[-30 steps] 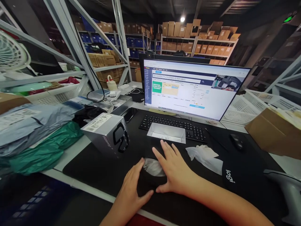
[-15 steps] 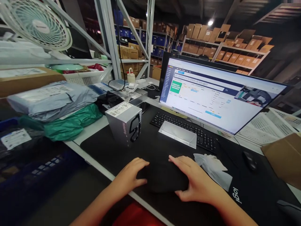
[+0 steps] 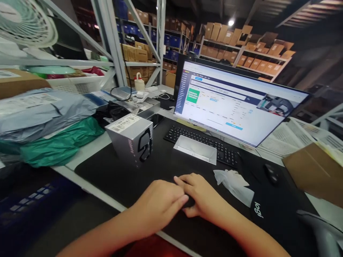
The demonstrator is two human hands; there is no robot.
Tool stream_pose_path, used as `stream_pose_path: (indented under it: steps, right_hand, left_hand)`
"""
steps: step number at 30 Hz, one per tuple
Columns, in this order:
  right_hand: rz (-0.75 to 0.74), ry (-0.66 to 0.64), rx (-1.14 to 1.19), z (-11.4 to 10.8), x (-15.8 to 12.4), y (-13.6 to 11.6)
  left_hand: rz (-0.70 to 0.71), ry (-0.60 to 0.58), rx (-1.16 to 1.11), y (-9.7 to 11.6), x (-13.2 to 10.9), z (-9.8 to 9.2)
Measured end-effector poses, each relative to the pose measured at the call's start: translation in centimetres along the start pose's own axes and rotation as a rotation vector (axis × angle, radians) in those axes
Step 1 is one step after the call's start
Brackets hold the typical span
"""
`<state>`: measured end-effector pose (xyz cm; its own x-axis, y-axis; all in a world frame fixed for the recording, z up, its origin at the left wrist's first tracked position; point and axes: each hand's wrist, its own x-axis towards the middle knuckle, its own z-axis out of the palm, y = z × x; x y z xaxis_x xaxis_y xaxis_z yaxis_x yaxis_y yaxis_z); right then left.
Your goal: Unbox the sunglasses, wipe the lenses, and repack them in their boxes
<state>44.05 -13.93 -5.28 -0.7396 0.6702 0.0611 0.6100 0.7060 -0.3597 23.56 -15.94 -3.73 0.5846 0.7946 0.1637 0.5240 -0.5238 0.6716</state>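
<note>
Both hands meet low in the middle, over the black desk mat. Between them is a dark object, rounded and black, mostly covered by the fingers; its kind cannot be made out against the mat. My left hand is closed over its left side, thumb pointing right. My right hand grips its right side, fingers on top and thumb below. Beyond the left hand stands a silver-grey box with a label on top. An open shallow silver tray lies at the keyboard's front edge.
A crumpled translucent bag lies right of my right hand. Behind are a keyboard and monitor, with a mouse to the right. Wrapped parcels crowd the left; a cardboard box stands right.
My hands have come together, the left turning over the dark object and covering most of it. The view has shifted slightly right.
</note>
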Motion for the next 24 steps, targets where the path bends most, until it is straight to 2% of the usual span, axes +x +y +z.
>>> stream_pose_path:
  steps: [3,5,8,11,13,18,21,24]
  right_hand:
    - [0.004,0.076,-0.013,1.0,0.4,0.1]
    - [0.030,0.119,-0.046,1.8,0.4,0.3]
    - [0.029,0.184,-0.042,2.7,0.1,0.3]
    - [-0.004,0.249,-0.010,2.8,-0.3,0.0]
    - [-0.016,0.298,0.002,2.6,-0.9,-0.2]
    - [0.027,0.461,-0.058,2.5,-4.3,0.6]
    - [0.239,0.519,-0.012,2.9,-7.1,2.1]
    - [0.525,0.501,0.353,3.3,-8.3,2.7]
  left_hand:
    - [0.165,-0.022,0.294,2.9,2.9,1.1]
    - [0.230,-0.026,0.427,3.2,3.7,1.9]
    - [0.333,0.044,0.395,1.5,3.2,2.5]
    - [0.403,0.283,0.338,-1.3,1.9,2.8]
    - [0.363,0.355,0.401,-2.7,1.1,3.1]
    - [0.214,0.232,0.512,-3.8,-0.1,3.8]
    - [0.122,0.200,0.479,-3.8,-0.4,3.8]
    - [0.018,0.156,0.397,-4.6,-0.2,3.1]
